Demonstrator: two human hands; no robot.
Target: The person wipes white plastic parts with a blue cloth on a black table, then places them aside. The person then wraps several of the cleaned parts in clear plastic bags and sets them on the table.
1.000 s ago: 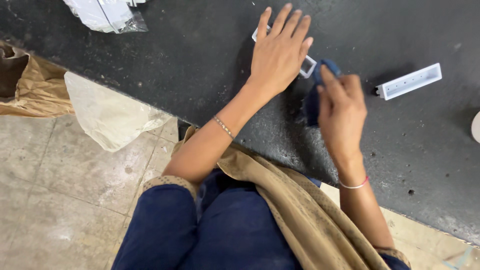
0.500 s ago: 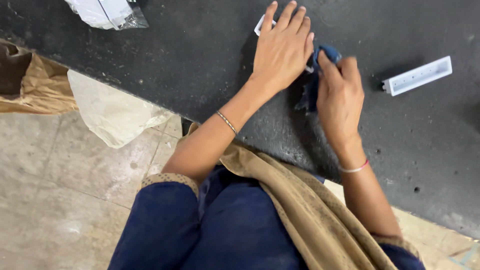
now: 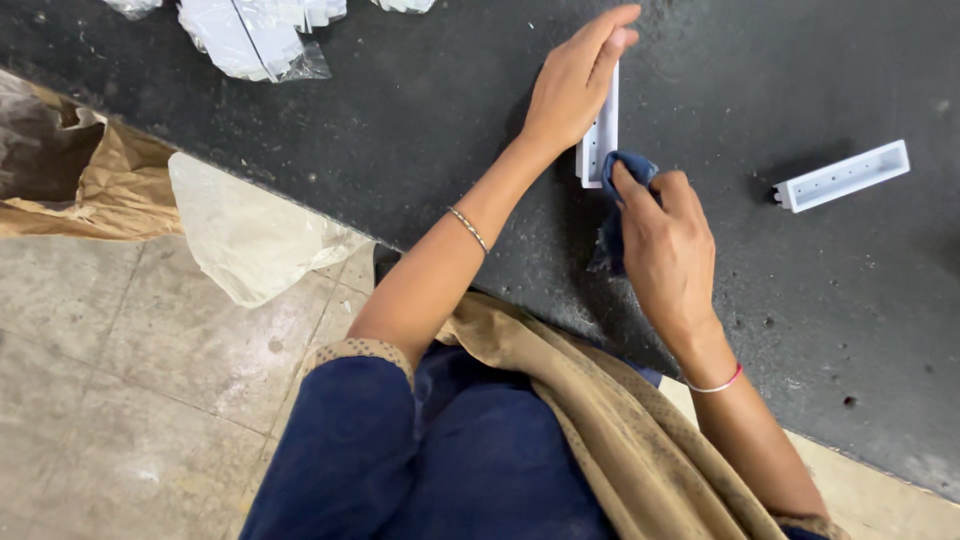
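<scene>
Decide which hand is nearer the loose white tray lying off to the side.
Right. The right hand, holding a blue cloth, is closer to the loose white tray; the left hand is farther.

Around the left hand (image 3: 572,90), pressed on the white tray (image 3: 601,135), bare black counter (image 3: 420,120) lies open to its left and beyond. The right hand (image 3: 668,250), with its blue cloth (image 3: 625,175), crowds the tray's near end. A second tray (image 3: 842,175) lies well right; plastic bags (image 3: 250,40) sit far left.
</scene>
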